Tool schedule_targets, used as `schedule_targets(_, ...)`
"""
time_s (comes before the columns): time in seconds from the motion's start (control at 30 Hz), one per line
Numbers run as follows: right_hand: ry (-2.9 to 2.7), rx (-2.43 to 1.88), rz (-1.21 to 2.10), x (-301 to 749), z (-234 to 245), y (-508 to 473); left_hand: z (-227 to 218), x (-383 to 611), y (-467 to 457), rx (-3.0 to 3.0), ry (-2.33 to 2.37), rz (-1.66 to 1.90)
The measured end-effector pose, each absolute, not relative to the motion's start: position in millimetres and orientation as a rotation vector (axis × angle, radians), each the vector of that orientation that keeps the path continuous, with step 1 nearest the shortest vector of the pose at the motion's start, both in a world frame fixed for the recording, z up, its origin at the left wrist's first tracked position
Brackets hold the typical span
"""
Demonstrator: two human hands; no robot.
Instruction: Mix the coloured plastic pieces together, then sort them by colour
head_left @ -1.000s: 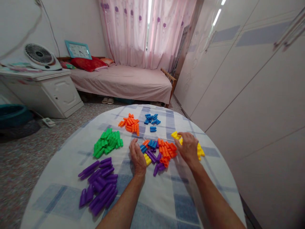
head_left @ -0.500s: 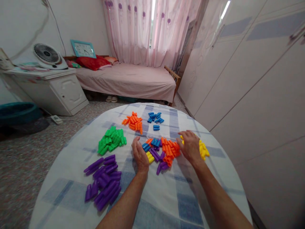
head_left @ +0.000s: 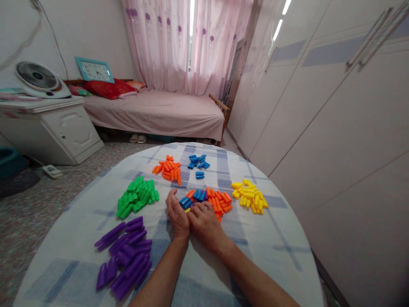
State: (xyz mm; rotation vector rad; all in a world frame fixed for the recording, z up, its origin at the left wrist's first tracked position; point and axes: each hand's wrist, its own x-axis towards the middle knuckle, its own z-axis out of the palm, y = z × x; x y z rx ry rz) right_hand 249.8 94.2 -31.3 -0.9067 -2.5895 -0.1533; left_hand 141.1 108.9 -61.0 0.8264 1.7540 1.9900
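My left hand [head_left: 177,215] rests on its edge at the left of a mixed pile, fingers stretched and slightly cupped, holding nothing visible. My right hand [head_left: 206,222] lies over the near side of this pile, close against the left, its fingers bent down; whatever is under them is hidden. In the pile are hollow, round-ended plastic pieces: orange pieces [head_left: 219,200] at the right, blue pieces [head_left: 200,195] at the back, and a bit of a yellow piece [head_left: 188,210] between my hands. Some purple shows behind the right fingers.
Around lie sorted piles: green pieces [head_left: 138,196], larger purple pieces [head_left: 126,258], orange pieces [head_left: 168,169], blue pieces [head_left: 198,161] and yellow pieces [head_left: 251,196]. All are on a round table with a checked cloth [head_left: 271,264]. A bed [head_left: 153,111] and wardrobe [head_left: 319,136] stand beyond.
My right hand has moved left from beside the yellow pile to the mixed pile near my left hand. The left hand stays in place. The view has turned slightly right.
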Motion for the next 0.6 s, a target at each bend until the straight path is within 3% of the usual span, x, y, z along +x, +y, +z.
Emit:
schedule_targets(0.33,-2.192,-0.976,0.09,297.2,-2.4,111.7,-55.9,144.0,105.9,0.757,1.695,2.036)
schedule_targets(0.6,-1.961,-1.766,-0.391,391.2,8.5,196.7,-59.0,143.9,107.1,0.793,1.727,2.002)
